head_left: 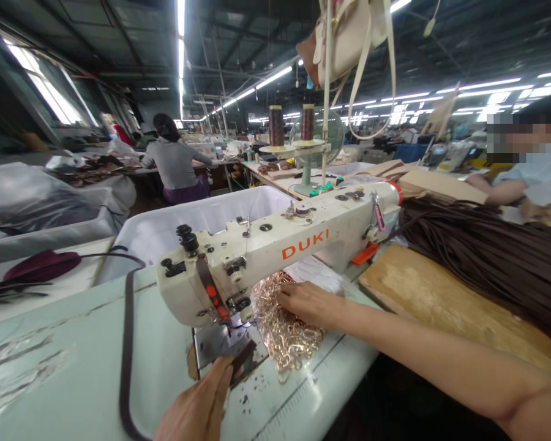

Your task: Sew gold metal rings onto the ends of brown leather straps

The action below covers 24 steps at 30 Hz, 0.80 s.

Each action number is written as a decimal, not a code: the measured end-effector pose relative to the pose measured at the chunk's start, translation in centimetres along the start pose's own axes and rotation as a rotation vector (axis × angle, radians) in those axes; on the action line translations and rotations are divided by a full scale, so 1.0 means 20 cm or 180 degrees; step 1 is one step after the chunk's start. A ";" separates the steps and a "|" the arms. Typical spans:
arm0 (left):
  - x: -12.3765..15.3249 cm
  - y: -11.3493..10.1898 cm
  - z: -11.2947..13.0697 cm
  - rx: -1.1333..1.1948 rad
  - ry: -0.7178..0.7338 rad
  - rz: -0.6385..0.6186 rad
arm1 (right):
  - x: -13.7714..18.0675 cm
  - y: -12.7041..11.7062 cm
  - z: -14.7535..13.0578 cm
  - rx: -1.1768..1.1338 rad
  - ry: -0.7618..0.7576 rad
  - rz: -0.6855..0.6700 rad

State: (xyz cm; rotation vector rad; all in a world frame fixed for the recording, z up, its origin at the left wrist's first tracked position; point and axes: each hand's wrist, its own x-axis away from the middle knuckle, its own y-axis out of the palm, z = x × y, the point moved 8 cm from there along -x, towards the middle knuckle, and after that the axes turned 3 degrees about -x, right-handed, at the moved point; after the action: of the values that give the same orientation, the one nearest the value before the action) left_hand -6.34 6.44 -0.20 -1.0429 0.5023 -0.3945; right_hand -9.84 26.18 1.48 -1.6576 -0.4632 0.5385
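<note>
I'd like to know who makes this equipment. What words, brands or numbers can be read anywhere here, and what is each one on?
"DUKI": orange capital letters on the side of the cream-white sewing machine arm.
No other text can be read; the pale green work table, the two brown thread cones and the hanging cream bag show no legible lettering, and distant items are too small and blurred.
</note>
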 end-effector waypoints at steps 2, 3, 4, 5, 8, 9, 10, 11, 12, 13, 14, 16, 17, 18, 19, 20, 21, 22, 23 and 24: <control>0.01 0.01 -0.01 0.0199 -0.0270 -0.0102 | 0.05 -0.04 0.04 0.0096 0.0326 0.0065; 0.01 0.02 -0.01 0.0314 -0.0384 -0.0177 | 0.08 -0.07 0.08 0.0120 0.0623 0.0137; 0.01 0.03 -0.01 0.0423 -0.0478 -0.0251 | 0.13 -0.12 0.12 0.0107 0.0974 0.0240; 0.01 0.03 -0.01 0.0528 -0.0542 -0.0312 | 0.18 -0.16 0.16 0.0049 0.1311 0.0368; 0.02 0.03 0.02 0.0845 -0.0699 -0.0337 | 0.27 -0.23 0.13 -0.0813 0.1764 0.0688; 0.03 0.02 0.04 0.0945 -0.0735 -0.0272 | 0.28 -0.22 0.08 -0.1360 0.1751 0.0723; 0.03 0.01 0.06 0.1026 -0.0771 -0.0185 | 0.27 -0.19 0.01 -0.1930 0.1704 0.0734; 0.03 0.00 0.08 0.1091 -0.0801 -0.0098 | 0.26 -0.15 -0.06 -0.2418 0.1654 0.0756; 0.04 -0.02 0.10 0.1141 -0.0847 -0.0021 | 0.25 -0.12 -0.12 -0.2785 0.1636 0.0809; 0.05 -0.03 0.11 0.1185 -0.0908 0.0048 | 0.24 -0.08 -0.17 -0.3024 0.1644 0.0893; 0.06 -0.04 0.12 0.1220 -0.0988 0.0109 | 0.22 -0.04 -0.21 -0.3173 0.1661 0.0981; 0.07 -0.05 0.14 0.1261 -0.1103 0.0182 | 0.19 0.03 -0.28 -0.3463 0.1670 0.1051; 0.08 -0.05 0.14 0.1251 -0.1129 0.0211 | 0.17 0.05 -0.30 -0.3627 0.1652 0.1043; 0.08 -0.06 0.14 0.1216 -0.1130 0.0234 | 0.15 0.07 -0.32 -0.3752 0.1623 0.1038; 0.08 -0.06 0.15 0.1161 -0.1108 0.0245 | 0.14 0.08 -0.33 -0.3841 0.1584 0.1034; 0.09 -0.07 0.14 0.1091 -0.1073 0.0252 | 0.13 0.09 -0.34 -0.3897 0.1554 0.1037; 0.09 -0.07 0.14 0.1004 -0.1029 0.0266 | 0.13 0.09 -0.35 -0.3950 0.1535 0.1040; 0.09 -0.07 0.13 0.0898 -0.0975 0.0292 | 0.12 0.10 -0.36 -0.4023 0.1520 0.1040; 0.09 -0.08 0.13 0.0782 -0.0911 0.0332 | 0.12 0.11 -0.37 -0.4130 0.1506 0.1042; 0.09 -0.08 0.12 0.0664 -0.0850 0.0380 | 0.12 0.11 -0.37 -0.4238 0.1499 0.1061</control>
State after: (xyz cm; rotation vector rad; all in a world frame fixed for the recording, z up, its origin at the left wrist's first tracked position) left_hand -3.57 6.47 1.87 -0.8434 0.2757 -0.1926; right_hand -3.54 21.29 -0.07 -3.0719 -0.1536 -0.0252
